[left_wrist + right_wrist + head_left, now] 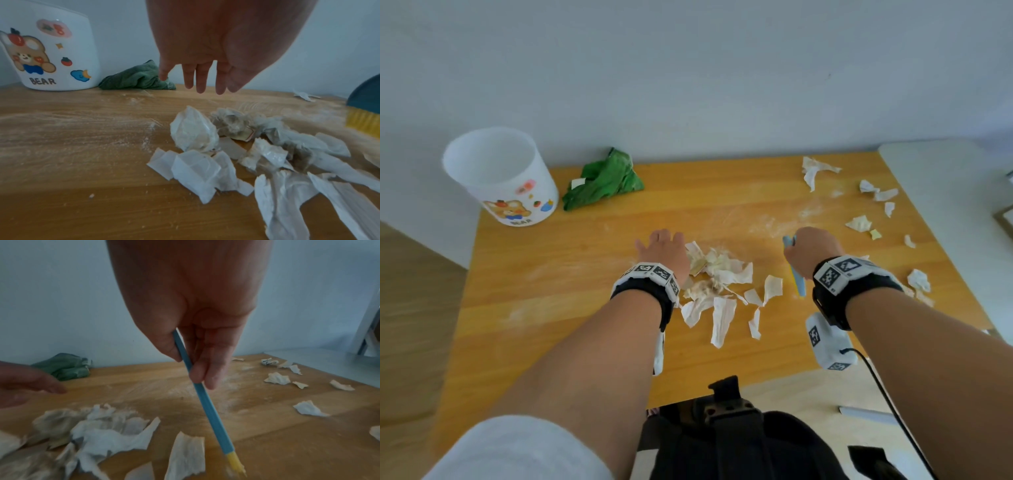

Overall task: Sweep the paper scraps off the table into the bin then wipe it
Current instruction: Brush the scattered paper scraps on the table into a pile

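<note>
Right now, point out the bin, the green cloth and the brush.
bin [517,192], head view, front wall.
green cloth [606,181], head view, middle of the bundle.
brush [207,405], right wrist view, blue body.

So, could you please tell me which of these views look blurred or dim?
Head view: bright and sharp. Left wrist view: left hand dim and soft, scraps fairly clear. Right wrist view: dim, brush tip and near scraps smeared.

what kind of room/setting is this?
Probably a home or a small room, not a workshop: a wooden table against a plain wall, a white bin with bear stickers, a crumpled green cloth.
</note>
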Tool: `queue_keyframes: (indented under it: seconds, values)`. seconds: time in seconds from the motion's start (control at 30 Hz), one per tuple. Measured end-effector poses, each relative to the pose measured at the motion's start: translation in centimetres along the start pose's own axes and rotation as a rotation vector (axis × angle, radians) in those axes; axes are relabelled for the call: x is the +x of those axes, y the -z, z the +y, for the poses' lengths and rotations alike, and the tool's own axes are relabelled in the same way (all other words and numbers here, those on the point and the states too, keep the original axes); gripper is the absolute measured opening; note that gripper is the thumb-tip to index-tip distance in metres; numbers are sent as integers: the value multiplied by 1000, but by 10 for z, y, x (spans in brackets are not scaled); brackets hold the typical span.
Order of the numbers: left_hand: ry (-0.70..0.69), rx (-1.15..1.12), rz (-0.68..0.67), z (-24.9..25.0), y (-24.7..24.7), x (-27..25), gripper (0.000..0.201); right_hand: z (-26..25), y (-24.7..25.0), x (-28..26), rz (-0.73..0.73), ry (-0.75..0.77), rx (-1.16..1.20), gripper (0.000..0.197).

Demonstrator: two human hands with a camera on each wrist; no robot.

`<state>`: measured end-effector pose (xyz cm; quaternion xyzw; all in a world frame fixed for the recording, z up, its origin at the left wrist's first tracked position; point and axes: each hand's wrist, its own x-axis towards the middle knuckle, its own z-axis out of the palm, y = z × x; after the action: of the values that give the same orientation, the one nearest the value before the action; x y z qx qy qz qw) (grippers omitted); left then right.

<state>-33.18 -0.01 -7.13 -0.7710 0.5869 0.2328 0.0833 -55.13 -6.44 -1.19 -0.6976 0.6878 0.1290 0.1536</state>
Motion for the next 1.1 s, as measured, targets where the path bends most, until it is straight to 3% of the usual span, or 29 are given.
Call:
queue_keyframes:
  seconds: [0.2, 0.33, 0.47, 0.6, 0.73, 1.1]
  values:
    - [24, -54, -26, -6, -3, 0, 57, -25, -17, -9, -87, 118, -16, 24]
    - [3, -64, -6, -6, -4, 2, 46, -30, -8, -3, -140, 192, 112, 37]
    - [8, -60, -9, -8, 5, 1, 48, -21, 7, 10, -65, 207, 185, 33]
    - [-12, -38, -19, 1, 18, 5, 46, -9, 22, 20, -5, 209, 159, 44]
    - [-25, -13, -27, 16, 23, 10, 47, 2, 36, 24, 30, 190, 163, 30]
    - [-67, 15, 40, 89, 42, 44, 43, 66, 74, 70, 117, 228, 252, 28]
